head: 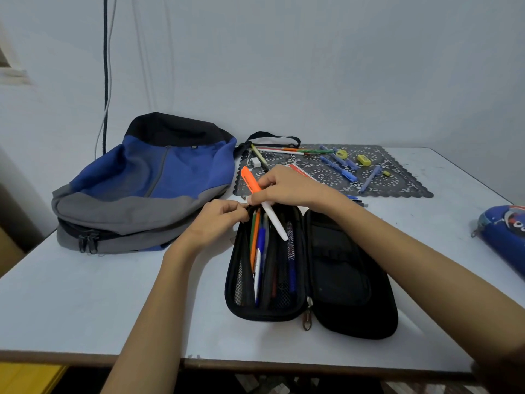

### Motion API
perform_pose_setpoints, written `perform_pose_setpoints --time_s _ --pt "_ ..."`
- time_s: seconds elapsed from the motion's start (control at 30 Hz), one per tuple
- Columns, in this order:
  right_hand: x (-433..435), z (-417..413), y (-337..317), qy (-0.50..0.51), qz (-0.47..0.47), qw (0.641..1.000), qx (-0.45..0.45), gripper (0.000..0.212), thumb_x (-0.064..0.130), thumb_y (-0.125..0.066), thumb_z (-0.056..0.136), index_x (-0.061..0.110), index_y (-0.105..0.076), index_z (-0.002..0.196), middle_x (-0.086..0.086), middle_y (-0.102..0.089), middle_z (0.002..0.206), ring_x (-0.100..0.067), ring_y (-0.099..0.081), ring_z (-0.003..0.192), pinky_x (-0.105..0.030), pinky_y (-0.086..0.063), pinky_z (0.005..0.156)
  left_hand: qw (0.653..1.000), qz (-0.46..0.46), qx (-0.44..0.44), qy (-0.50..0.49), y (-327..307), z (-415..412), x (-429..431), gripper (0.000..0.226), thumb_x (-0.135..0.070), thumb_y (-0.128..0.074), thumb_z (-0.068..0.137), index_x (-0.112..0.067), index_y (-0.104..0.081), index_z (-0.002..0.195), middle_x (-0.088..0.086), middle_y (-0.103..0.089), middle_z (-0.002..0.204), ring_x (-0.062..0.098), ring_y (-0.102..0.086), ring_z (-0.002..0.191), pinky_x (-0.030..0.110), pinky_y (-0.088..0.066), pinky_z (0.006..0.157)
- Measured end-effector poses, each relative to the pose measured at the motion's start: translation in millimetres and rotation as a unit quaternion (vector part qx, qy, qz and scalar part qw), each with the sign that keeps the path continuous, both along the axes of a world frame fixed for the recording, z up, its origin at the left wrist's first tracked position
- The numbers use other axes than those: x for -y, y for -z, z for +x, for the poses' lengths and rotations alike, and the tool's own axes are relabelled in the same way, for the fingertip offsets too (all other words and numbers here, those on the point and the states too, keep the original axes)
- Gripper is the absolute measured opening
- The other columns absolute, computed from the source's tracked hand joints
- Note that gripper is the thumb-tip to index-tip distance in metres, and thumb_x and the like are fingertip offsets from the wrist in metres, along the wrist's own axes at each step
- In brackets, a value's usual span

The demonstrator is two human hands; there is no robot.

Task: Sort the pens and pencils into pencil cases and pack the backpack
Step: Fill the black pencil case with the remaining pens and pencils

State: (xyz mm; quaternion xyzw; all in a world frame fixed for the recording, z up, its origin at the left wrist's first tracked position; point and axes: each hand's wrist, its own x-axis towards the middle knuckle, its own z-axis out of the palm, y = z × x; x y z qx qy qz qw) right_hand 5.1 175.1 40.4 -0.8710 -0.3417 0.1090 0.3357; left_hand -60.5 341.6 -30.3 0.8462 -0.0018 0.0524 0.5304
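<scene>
Nearest the lens, two bare forearms reach in over the pale table toward a black pencil case lying unzipped and spread flat, its zip pull hanging at the near end between the two halves. Its left half holds several pens and pencils, orange, green, blue and white, lying lengthwise under a mesh panel; its right half looks empty and dark. At the far rim of that left half, the left hand has its fingertips pinched together on the case's edge. Just above it the right hand is closed around an orange and white pen, held tilted with the white end dipping into the case. Left of the hands lies a blue, grey and black backpack, flat and zipped. Beyond the hands, a dark lace mat carries loose blue pens, pencils and yellow bits. A blue pencil case sits at the right edge.
</scene>
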Motion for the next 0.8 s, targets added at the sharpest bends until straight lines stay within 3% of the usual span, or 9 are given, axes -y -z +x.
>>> perform_pose_setpoints --time_s 0.07,0.17,0.3,0.37,0.47,0.57,0.7,0.8 --pt "2.2 3.7 -0.5 0.029 0.053 0.998 -0.03 0.026 0.021 -0.071 0.083 -0.002 -0.063 0.074 -0.005 -0.045 0.061 -0.011 -0.04 0.052 -0.022 -0.031 0.051 1.0 -0.01 -0.001 0.001 0.6 0.4 -0.6 0.033 -0.033 -0.062 0.067 0.0 -0.065 0.07 0.018 -0.069 0.092 0.013 -0.053 0.082 0.038 -0.044 0.085" --pt "4.5 7.9 -0.5 0.075 0.161 0.979 -0.101 0.018 0.014 -0.065 0.091 -0.002 -0.062 0.099 -0.007 -0.053 0.065 -0.007 -0.047 0.042 -0.018 -0.039 0.041 1.0 -0.01 -0.002 0.003 1.0 0.2 -0.6 0.03 -0.026 -0.06 0.072 0.003 -0.065 0.072 0.019 -0.068 0.105 0.013 -0.056 0.085 0.039 -0.046 0.09" --pt "4.6 12.2 6.3 0.094 0.233 0.963 -0.102 0.053 0.007 -0.067 0.089 0.01 -0.038 0.133 -0.017 -0.057 0.082 -0.018 -0.056 0.053 -0.024 -0.052 0.047 1.0 -0.004 -0.002 -0.001 -0.1 1.5 0.5 0.02 -0.01 -0.061 0.086 -0.005 -0.065 0.067 0.008 -0.073 0.101 0.008 -0.057 0.086 0.026 -0.042 0.085" --pt "4.3 14.2 11.8 0.087 0.228 0.967 -0.066 0.069 0.007 -0.069 0.087 0.018 -0.029 0.142 -0.017 -0.057 0.08 -0.023 -0.059 0.058 -0.029 -0.055 0.052 1.0 -0.002 -0.003 -0.002 0.3 2.0 -0.1 0.018 -0.015 -0.062 0.083 -0.005 -0.067 0.069 0.012 -0.072 0.102 0.008 -0.056 0.085 0.023 -0.042 0.082" --pt "2.0 15.0 16.4 0.052 0.174 0.983 -0.02 0.071 0.01 -0.069 0.087 0.021 -0.028 0.143 -0.011 -0.056 0.069 -0.021 -0.058 0.055 -0.029 -0.051 0.051 1.0 -0.015 0.001 0.002 -0.2 0.4 0.5 0.019 -0.026 -0.059 0.071 -0.01 -0.066 0.065 0.018 -0.07 0.104 0.009 -0.056 0.083 0.027 -0.044 0.083" --pt "-1.2 12.2 16.0 0.03 0.114 0.992 -0.034 0.061 0.011 -0.069 0.087 0.02 -0.037 0.138 -0.003 -0.054 0.066 -0.014 -0.053 0.052 -0.023 -0.044 0.048 1.0 -0.006 -0.001 -0.002 -0.8 -0.2 0.7 0.025 -0.028 -0.058 0.07 -0.005 -0.066 0.067 0.018 -0.069 0.104 0.011 -0.054 0.083 0.029 -0.042 0.082" --pt "-1.8 6.9 15.2 0.016 0.082 0.996 -0.042 0.054 0.009 -0.069 0.085 0.02 -0.042 0.13 -0.006 -0.055 0.069 -0.016 -0.053 0.056 -0.025 -0.041 0.047 1.0 0.004 0.002 -0.007 0.5 0.2 -0.6 0.031 -0.029 -0.058 0.07 0.001 -0.065 0.071 0.025 -0.065 0.098 0.012 -0.052 0.083 0.03 -0.039 0.08" --pt "2.9 4.8 16.2 0.016 0.058 0.996 -0.065 0.049 0.01 -0.072 0.084 0.018 -0.043 0.122 -0.006 -0.057 0.065 -0.017 -0.052 0.053 -0.025 -0.039 0.044 1.0 0.008 -0.002 -0.007 0.2 0.6 -1.0 0.026 -0.031 -0.059 0.068 -0.006 -0.065 0.065 0.021 -0.064 0.089 0.012 -0.051 0.082 0.031 -0.039 0.079"
